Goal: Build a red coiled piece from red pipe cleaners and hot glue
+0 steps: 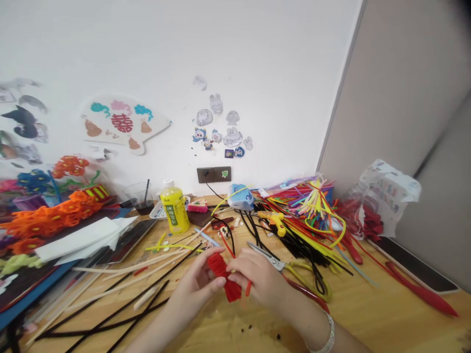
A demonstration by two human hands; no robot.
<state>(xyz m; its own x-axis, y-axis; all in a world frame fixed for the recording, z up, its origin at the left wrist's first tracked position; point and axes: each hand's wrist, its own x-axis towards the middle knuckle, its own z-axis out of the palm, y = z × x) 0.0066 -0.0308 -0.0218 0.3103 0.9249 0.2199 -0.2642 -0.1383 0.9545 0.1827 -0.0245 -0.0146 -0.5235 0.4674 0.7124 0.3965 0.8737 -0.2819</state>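
Between my two hands is a block of red pipe cleaners (218, 264), laid in close fuzzy rows. My left hand (198, 282) is closed on its left side, with the thumb across the front. The fingers of my right hand (259, 277) pinch its right side, where a loose red strand (227, 245) sticks up towards the back. An orange-red end (248, 288) shows under the right fingers; whether it belongs to the same strand I cannot tell. Scissors with yellow handles (309, 267) lie just right of my right hand, blades parted. Red-handled pliers (307, 294) are partly hidden behind my right wrist.
Black pipe cleaners (147, 299) and cream ones cross the table at left. A yellow drink bottle (174, 208), a yellow glue gun (274, 220) and a large heap of coloured pipe cleaners (309, 206) stand behind. Orange pipe-cleaner flowers (55, 215) lie far left; a dark phone-like slab (415, 264) lies right.
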